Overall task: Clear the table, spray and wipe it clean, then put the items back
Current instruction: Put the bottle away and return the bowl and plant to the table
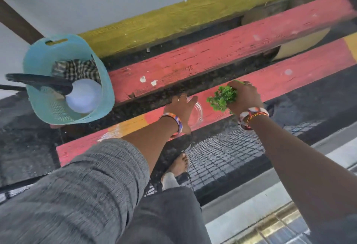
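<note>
right hand [244,97] fingers clutch soft, light green sprig [222,98]; left hand [180,111] fingers spread flat over clear glass dish [197,113] on tabletop [251,46]: slippery, fragile, grip rim.

A basket [67,81] sits at the frame's left on the tabletop [222,50]. In it lie a cloth [77,70] and a bowl [84,96]. A glass dish [197,112] rests mid-frame, with a plant sprig [222,98] to its right.

Right hand [244,97] grips green sprig [222,98]; left hand [180,108] touches glass dish [198,113].

Red and yellow wooden slats [222,50]; dark wire mesh [222,153] below; pale wall [96,2].
</note>
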The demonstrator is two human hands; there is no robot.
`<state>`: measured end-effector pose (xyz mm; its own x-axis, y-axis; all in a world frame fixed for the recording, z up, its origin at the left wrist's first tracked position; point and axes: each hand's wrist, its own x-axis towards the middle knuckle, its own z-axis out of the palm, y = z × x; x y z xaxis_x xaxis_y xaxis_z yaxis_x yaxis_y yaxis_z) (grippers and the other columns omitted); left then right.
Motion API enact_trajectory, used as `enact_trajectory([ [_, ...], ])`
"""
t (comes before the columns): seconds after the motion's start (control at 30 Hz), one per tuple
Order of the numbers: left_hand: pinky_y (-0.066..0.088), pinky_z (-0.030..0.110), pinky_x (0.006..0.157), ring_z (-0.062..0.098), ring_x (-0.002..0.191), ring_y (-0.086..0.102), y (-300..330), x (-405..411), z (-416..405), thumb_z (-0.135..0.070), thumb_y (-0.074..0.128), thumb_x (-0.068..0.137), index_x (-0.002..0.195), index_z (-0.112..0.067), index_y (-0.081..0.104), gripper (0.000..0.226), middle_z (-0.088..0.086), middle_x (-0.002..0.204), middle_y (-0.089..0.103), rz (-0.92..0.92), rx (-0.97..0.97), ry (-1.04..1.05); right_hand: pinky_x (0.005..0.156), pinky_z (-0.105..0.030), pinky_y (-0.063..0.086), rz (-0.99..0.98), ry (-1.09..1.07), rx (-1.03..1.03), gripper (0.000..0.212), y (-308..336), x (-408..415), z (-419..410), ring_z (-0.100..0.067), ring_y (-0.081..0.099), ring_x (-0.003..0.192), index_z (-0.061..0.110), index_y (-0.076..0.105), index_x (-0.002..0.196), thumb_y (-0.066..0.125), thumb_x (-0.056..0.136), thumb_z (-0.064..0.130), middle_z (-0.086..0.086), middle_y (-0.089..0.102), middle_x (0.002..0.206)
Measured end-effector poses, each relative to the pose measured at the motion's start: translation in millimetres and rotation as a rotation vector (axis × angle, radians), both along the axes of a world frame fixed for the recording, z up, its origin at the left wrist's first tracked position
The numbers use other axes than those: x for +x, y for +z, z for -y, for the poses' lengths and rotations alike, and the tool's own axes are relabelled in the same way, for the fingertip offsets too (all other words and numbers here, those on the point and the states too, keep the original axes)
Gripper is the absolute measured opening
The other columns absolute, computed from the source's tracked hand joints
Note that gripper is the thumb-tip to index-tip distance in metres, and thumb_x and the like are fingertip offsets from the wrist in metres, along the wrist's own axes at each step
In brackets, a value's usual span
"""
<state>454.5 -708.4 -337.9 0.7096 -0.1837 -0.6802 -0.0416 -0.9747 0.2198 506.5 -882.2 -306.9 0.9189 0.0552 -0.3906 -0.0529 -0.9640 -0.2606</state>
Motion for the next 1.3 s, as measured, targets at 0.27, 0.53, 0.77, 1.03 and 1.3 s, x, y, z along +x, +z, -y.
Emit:
enact_trajectory([
  [0.27, 0.037, 0.036, 0.106, 0.028, 0.132, 0.043, 35, -53, -63, -0.066, 0.064, 0.052, 0.143, -0.017, 0.036, 0.106, 0.006, 0.148, 0.04, -0.199, -0.433, 0.818, 0.084, -0.028, 0.044, 0.011, -0.272, 0.192, 0.048, 52, -36, -42, -0.031, 0.061, 0.109, 0.009, 0.061, 0.121, 0.069, 0.073, 0.004, -0.018, 0.066, 0.115],
  [0.53, 0.045, 0.004, 0.075, 0.016, 0.096, 0.057, 145, -134, -180, -0.033, 0.072, 0.078, 0.126, -0.018, 0.049, 0.056, 0.0, 0.118, 0.061, 0.057, -0.532, 0.642, 0.095, -0.033, 0.044, 0.152, -0.175, 0.297, 0.056, 164, -107, -181, -0.03, 0.054, 0.119, 0.005, 0.051, 0.13, 0.069, 0.077, 0.007, -0.018, 0.056, 0.131],
  [0.77, 0.045, 0.027, 0.075, 0.017, 0.088, 0.053, 265, -211, -299, -0.046, 0.081, 0.058, 0.108, -0.014, 0.05, 0.067, 0.0, 0.104, 0.059, 0.519, -0.375, 0.495, 0.093, -0.034, 0.048, 0.307, -0.039, 0.441, 0.068, 270, -163, -324, -0.028, 0.054, 0.119, 0.017, 0.049, 0.133, 0.074, 0.07, 0.014, -0.013, 0.054, 0.134],
  [1.03, 0.051, 0.032, 0.091, 0.022, 0.105, 0.059, 330, -275, -433, -0.047, 0.078, 0.046, 0.11, -0.013, 0.055, 0.077, 0.0, 0.112, 0.062, 0.806, -0.236, 0.662, 0.085, -0.047, 0.055, 0.337, 0.171, 0.557, 0.055, 331, -207, -451, -0.032, 0.064, 0.098, 0.013, 0.064, 0.116, 0.076, 0.062, 0.006, -0.014, 0.066, 0.113],
  [1.3, 0.049, 0.037, 0.091, 0.031, 0.111, 0.053, 347, -267, -545, -0.055, 0.074, 0.043, 0.119, -0.008, 0.049, 0.092, 0.013, 0.121, 0.054, 0.892, 0.015, 0.779, 0.072, -0.024, 0.044, 0.389, 0.317, 0.525, 0.037, 336, -191, -550, -0.022, 0.058, 0.085, 0.012, 0.069, 0.105, 0.07, 0.068, 0.008, -0.01, 0.065, 0.095],
])
